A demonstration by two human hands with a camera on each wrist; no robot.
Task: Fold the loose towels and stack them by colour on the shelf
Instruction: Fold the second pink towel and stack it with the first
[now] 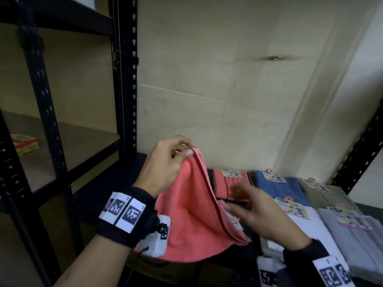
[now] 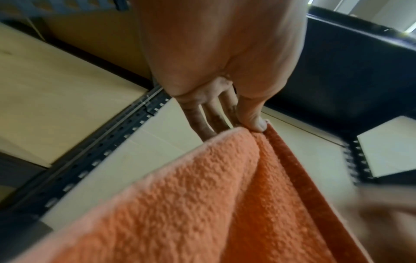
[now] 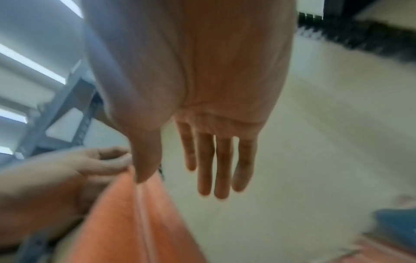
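A coral-pink towel (image 1: 190, 212) hangs doubled in the air over the dark shelf (image 1: 99, 195). My left hand (image 1: 165, 162) pinches its top corners between thumb and fingers; the left wrist view shows the thumb pressed on the towel (image 2: 202, 195) hem. My right hand (image 1: 259, 212) hovers just right of the hanging cloth, blurred, fingers (image 3: 211, 163) straight and spread, holding nothing. The same towel (image 3: 135, 222) shows at lower left in the right wrist view. Behind lies a folded pink towel (image 1: 230, 185) with a label.
Folded towels sit in rows on the shelf at right: blue (image 1: 281, 187), beige (image 1: 329, 195), white (image 1: 310, 228) and grey (image 1: 356, 239), each with a paper label. A black upright post (image 1: 128, 75) stands left of centre. A small box (image 1: 24, 141) lies on the neighbouring shelf.
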